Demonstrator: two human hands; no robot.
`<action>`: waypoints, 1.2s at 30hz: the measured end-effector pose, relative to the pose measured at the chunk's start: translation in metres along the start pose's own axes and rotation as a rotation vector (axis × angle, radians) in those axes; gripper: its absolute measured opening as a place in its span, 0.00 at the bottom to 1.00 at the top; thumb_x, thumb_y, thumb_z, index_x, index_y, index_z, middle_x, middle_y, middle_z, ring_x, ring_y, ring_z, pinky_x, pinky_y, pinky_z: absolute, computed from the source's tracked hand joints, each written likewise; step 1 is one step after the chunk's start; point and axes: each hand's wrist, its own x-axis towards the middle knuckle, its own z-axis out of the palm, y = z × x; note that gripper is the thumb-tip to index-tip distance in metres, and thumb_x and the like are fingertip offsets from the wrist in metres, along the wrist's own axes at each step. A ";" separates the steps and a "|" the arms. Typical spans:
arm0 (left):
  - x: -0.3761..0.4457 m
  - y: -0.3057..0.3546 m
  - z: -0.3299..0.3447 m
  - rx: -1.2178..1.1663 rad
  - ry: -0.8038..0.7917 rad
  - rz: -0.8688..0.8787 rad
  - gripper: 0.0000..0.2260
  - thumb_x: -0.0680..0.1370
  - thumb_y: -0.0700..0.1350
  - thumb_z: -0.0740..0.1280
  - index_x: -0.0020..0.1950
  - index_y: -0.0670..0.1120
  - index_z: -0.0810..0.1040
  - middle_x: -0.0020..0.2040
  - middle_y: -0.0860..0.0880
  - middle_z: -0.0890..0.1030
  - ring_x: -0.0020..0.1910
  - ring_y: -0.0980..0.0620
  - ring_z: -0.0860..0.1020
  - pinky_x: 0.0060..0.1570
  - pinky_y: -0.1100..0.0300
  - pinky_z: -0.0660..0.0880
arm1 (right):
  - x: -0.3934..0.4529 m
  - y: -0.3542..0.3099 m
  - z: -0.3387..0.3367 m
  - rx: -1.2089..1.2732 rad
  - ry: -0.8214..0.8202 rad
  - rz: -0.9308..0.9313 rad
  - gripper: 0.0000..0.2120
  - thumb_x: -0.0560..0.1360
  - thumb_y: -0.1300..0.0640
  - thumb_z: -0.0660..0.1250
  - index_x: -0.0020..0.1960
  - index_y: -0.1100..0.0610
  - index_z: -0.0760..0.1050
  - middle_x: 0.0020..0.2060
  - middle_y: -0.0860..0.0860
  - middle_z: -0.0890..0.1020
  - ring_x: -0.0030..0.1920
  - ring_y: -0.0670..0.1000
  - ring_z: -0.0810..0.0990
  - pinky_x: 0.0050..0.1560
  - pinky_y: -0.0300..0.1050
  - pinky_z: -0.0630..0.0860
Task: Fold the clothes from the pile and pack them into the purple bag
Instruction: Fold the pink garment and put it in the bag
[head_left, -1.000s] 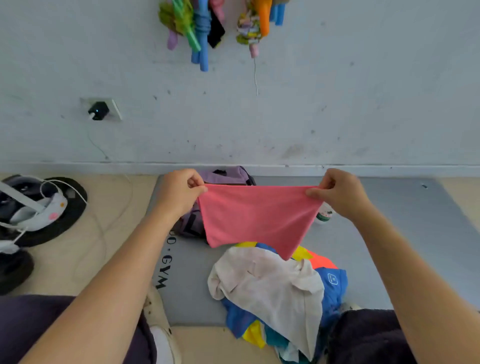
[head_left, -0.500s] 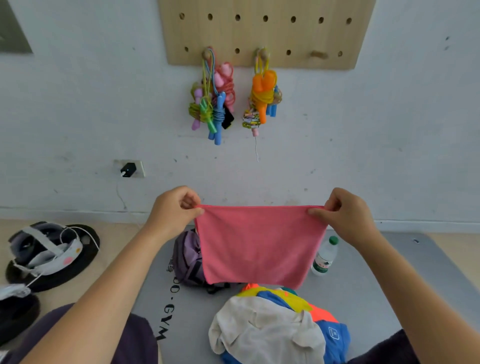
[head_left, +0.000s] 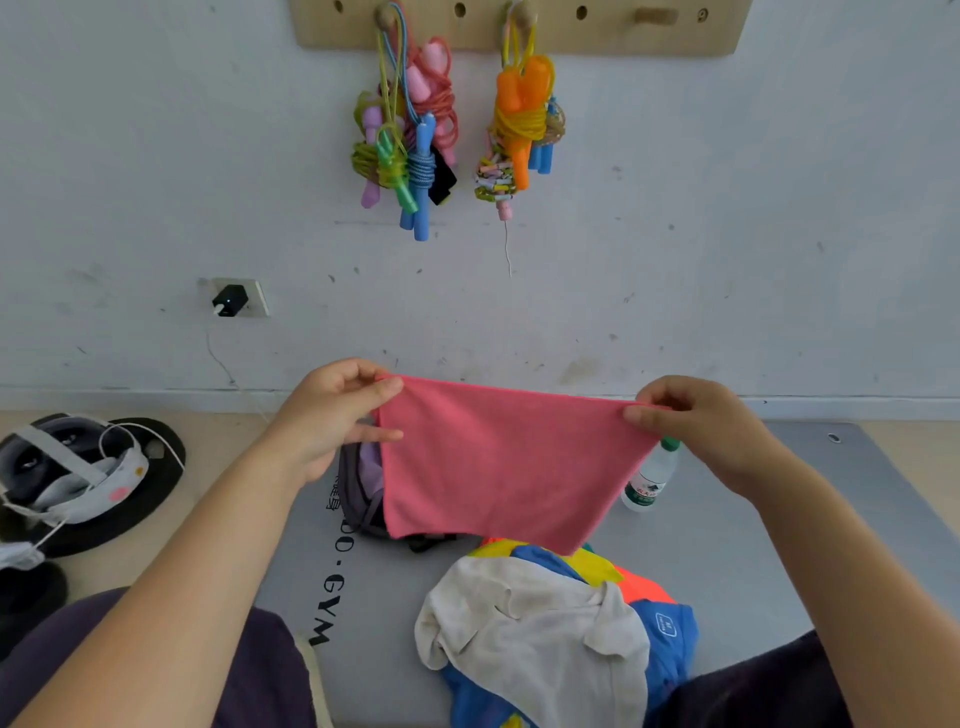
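On a grey gym mat (head_left: 727, 561), both hands, left hand (head_left: 332, 415) and right hand (head_left: 701, 426), pinch a pink cloth (head_left: 504, 462) taut (unfolded); the clothes pile (head_left: 550, 634) at 6 o'clock remains, and the purple bag (head_left: 363, 483) is mostly hidden.

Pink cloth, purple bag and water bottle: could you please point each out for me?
Pink cloth (head_left: 498, 462), head view, middle of the hanging fabric.
Purple bag (head_left: 363, 486), head view, part showing left of the cloth.
Water bottle (head_left: 647, 483), head view, its label.
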 end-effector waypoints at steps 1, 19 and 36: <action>0.001 0.000 0.001 -0.028 0.013 0.008 0.02 0.77 0.38 0.69 0.47 0.39 0.79 0.39 0.48 0.78 0.38 0.56 0.79 0.38 0.54 0.83 | -0.001 0.000 -0.001 0.046 -0.042 -0.003 0.06 0.72 0.59 0.73 0.39 0.57 0.77 0.30 0.44 0.78 0.31 0.41 0.73 0.39 0.39 0.67; -0.022 0.000 0.038 0.145 0.045 0.033 0.07 0.73 0.44 0.75 0.43 0.43 0.81 0.38 0.47 0.83 0.30 0.49 0.81 0.39 0.46 0.82 | -0.043 -0.051 0.042 0.232 -0.341 -0.021 0.06 0.79 0.66 0.62 0.49 0.59 0.77 0.31 0.61 0.80 0.29 0.58 0.81 0.29 0.43 0.75; -0.051 0.008 0.073 -0.007 -0.303 -0.019 0.16 0.62 0.55 0.75 0.45 0.47 0.87 0.47 0.41 0.86 0.47 0.43 0.84 0.52 0.47 0.81 | -0.062 -0.062 0.077 -0.364 0.032 -0.547 0.05 0.70 0.55 0.76 0.39 0.52 0.80 0.36 0.44 0.76 0.45 0.48 0.72 0.49 0.41 0.69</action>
